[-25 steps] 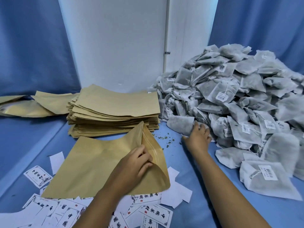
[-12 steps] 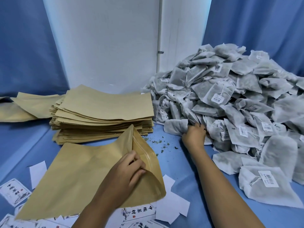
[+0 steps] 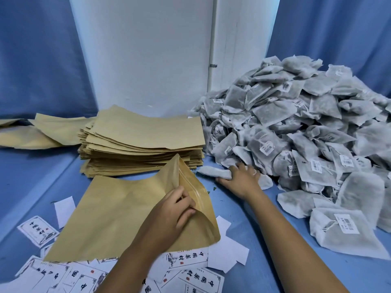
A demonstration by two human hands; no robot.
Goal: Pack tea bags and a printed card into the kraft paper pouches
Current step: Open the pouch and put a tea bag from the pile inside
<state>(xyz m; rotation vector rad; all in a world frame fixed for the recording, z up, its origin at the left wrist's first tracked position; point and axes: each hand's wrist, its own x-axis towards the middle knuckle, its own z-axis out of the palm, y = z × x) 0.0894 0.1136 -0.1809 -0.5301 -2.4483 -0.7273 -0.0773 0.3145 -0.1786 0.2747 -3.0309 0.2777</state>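
A kraft paper pouch point(image 3: 118, 210) lies flat on the blue table with its mouth lifted open at the right. My left hand point(image 3: 173, 210) pinches the upper lip of that mouth and holds it up. My right hand point(image 3: 241, 178) grips a grey tea bag point(image 3: 213, 172) at the foot of the big tea bag heap point(image 3: 296, 132), just right of the pouch mouth. Printed cards point(image 3: 186, 258) with black characters lie scattered along the near edge, partly under the pouch and my left forearm.
A tall stack of flat kraft pouches point(image 3: 143, 138) stands behind the open pouch. More pouches point(image 3: 31, 132) lie at the far left. A white panel point(image 3: 148, 49) and blue curtains close off the back. Loose tea crumbs dot the table near the pouch mouth.
My right hand has closed round a tea bag and pulled it out of the heap toward the pouch mouth. My left hand keeps the pouch mouth held open.
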